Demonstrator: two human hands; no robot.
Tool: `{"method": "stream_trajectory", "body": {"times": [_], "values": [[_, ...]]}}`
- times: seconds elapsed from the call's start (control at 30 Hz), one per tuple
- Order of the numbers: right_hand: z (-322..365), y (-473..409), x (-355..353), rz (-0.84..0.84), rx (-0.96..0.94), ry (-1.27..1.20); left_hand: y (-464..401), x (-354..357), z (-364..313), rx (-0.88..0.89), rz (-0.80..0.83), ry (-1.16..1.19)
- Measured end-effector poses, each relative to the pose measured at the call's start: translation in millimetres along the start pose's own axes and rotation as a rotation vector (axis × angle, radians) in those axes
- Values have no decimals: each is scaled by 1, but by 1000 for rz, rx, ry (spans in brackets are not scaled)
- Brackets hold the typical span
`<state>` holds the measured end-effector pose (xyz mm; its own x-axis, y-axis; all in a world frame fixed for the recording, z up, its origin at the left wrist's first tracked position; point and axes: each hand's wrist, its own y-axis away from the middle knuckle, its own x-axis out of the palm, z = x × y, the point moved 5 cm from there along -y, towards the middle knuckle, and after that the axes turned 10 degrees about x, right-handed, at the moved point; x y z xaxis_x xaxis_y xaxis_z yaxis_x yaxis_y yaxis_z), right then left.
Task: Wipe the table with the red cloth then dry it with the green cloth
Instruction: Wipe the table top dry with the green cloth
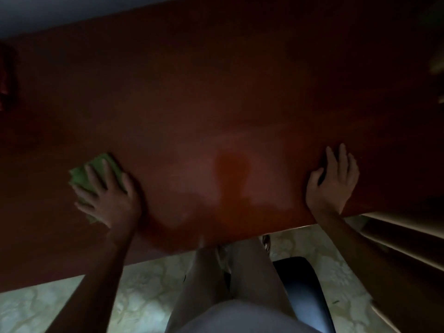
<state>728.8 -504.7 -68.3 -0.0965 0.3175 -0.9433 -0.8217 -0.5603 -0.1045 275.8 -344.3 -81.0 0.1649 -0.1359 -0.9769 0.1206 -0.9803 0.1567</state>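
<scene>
The left hand point(108, 198) presses the green cloth point(96, 174) flat under spread fingers point(92, 175), likely drying the desk point(216, 92). The right hand point(334, 183) rests bare, fingers loosely spread, apparently bracing. A dim reddish shape, perhaps the red cloth point(6, 75), lies well beyond the left fingers.

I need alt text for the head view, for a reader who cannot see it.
A left hand presses a green cloth flat on a dark red table, while the right hand rests near the table's edge.

Glossy reddish-brown wood table point(216, 92); soft green cloth point(96, 171); patterned floor point(144, 284).
</scene>
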Motion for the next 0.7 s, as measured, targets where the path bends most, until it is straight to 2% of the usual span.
{"method": "stream_trajectory", "body": {"times": [0.13, 0.27, 0.33, 0.4, 0.47, 0.5, 0.57, 0.7], "values": [[1, -1, 1, 17, 1, 25, 41, 23, -116, 413, 32, -59], [0, -1, 1, 18, 3, 25, 125, 48, -239, 939, 99, -59], [0, -1, 1, 25, 10, 24, 166, 58, -272, 1162, 189, -45], [0, -2, 1, 36, 10, 24, 176, 64, -276, 1250, 209, -24], [0, -2, 1, 49, 11, 20, 156, 59, -259, 1215, 152, 16], [-1, -2, 1, 52, 10, 19, 138, 52, -243, 1138, 113, 32], [0, -1, 1, 49, 7, 28, 91, 37, -195, 907, 48, 2], [3, -1, 1, 54, -4, 55, 16, 2, -53, 450, -66, -80]]}}
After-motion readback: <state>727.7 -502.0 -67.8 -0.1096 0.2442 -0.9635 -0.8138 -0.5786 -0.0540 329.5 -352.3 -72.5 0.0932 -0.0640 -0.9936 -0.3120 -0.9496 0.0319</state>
